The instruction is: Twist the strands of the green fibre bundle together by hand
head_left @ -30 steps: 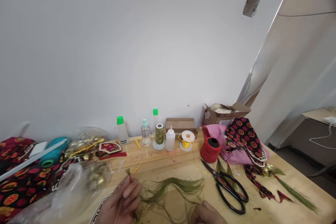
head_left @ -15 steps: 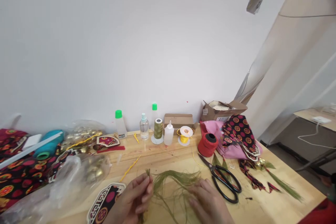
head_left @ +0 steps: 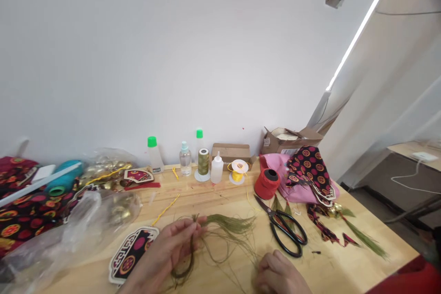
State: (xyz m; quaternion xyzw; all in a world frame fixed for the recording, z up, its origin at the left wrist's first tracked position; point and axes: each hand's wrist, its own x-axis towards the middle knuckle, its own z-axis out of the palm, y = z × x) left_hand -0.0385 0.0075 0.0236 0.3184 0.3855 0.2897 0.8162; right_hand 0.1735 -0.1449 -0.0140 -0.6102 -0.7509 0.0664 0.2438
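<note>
My left hand (head_left: 172, 248) pinches a bundle of olive-green threads (head_left: 232, 223) near its upper end. The strands fan out to the right over the wood, and a darker looped end hangs below the fingers. My right hand (head_left: 280, 273) is closed low on the table, fingers curled in. A few fine loose strands run up to its fingertips; what lies inside the grip is mostly hidden. Black-handled scissors (head_left: 284, 229) lie just beyond it, partly over small green tassels. Left of my left hand rests a patterned, white-edged ornament (head_left: 132, 255) with a yellow cord.
Bottles stand by the wall, among them a white nozzle bottle (head_left: 217, 170), beside a green thread spool (head_left: 203, 163) and a yellow cord spool (head_left: 237, 174). A red yarn cone (head_left: 267, 183) and pink cloth (head_left: 280, 177) sit right. Plastic bags (head_left: 81, 225) cover the left side.
My right hand has drawn back from the spread threads, down and toward me, and its fingers have curled. My left hand still pinches the bundle. The view has shifted slightly.
</note>
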